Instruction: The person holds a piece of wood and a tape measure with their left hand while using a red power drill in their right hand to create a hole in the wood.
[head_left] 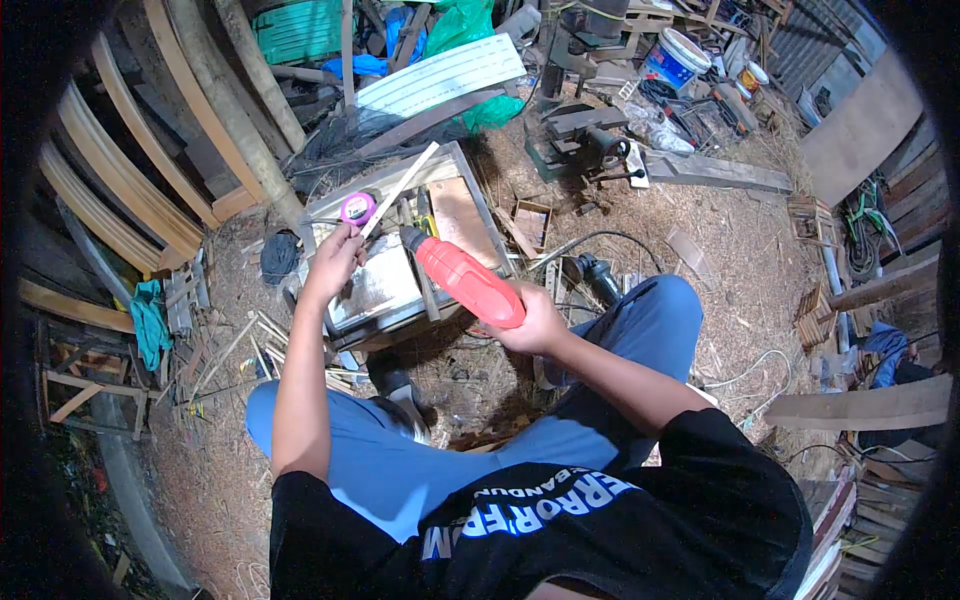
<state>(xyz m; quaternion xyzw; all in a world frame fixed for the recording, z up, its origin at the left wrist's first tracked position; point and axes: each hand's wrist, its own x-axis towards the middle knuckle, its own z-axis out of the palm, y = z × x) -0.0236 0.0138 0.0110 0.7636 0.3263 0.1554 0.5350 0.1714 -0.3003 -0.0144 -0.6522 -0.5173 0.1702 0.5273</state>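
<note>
The right hand (535,325) has its grip wrapped full around the back end of a red power drill (463,280), whose dark nose points up and to the person's left toward a small metal-topped work box (385,290) that serves as the counter. The left hand (333,262) is closed in a narrow pinch on the lower end of a thin pale wooden strip (400,188), which slants up and away across the counter's far corner. Just beside that hand, on the counter top, sits a round pink reel (357,208), likely a tape of some kind. The drill's tip hangs over the counter, near the strip but not clearly touching it; the exact contact cannot be told from this head view.

To do this well, I judge that the strip should lie flat and be pressed down close to the spot being worked, the drill held square to it, and the left fingers kept clear of the bit's line.

The person sits with knees in blue trousers (640,320) on a sawdust-strewn floor (720,250); a dark bench vise (590,140) stands beyond the counter, with curved timber pieces (130,180) stacked at the left.
</note>
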